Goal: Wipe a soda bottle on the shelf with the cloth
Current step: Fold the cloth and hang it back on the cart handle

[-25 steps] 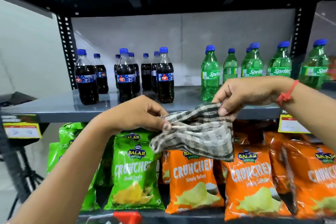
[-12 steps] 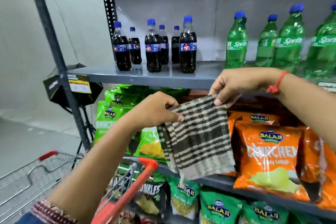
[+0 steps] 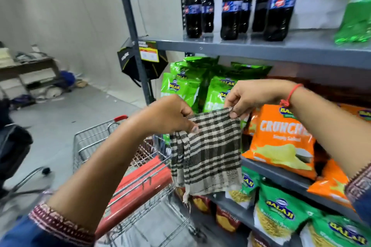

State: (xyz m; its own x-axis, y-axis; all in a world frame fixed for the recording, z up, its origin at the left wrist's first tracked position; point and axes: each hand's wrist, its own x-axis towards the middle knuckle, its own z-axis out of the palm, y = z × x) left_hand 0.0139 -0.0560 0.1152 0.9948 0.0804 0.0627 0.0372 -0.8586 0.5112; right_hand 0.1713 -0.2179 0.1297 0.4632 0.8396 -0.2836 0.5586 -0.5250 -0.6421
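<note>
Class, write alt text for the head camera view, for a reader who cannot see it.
Two bare hands, left hand and right hand, hold a checked cloth stretched by its top corners in front of a shop shelf. Dark cola bottles stand above, untouched; crisp packets fill the lower shelves, and a shopping trolley stands below left.

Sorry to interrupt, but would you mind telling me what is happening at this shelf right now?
A person is holding a checked cloth by its top edge, the left hand and the right hand each pinching a corner so it hangs open in front of the snack bags. The dark soda bottles stand untouched on the shelf above. No wiping has begun yet.
</note>
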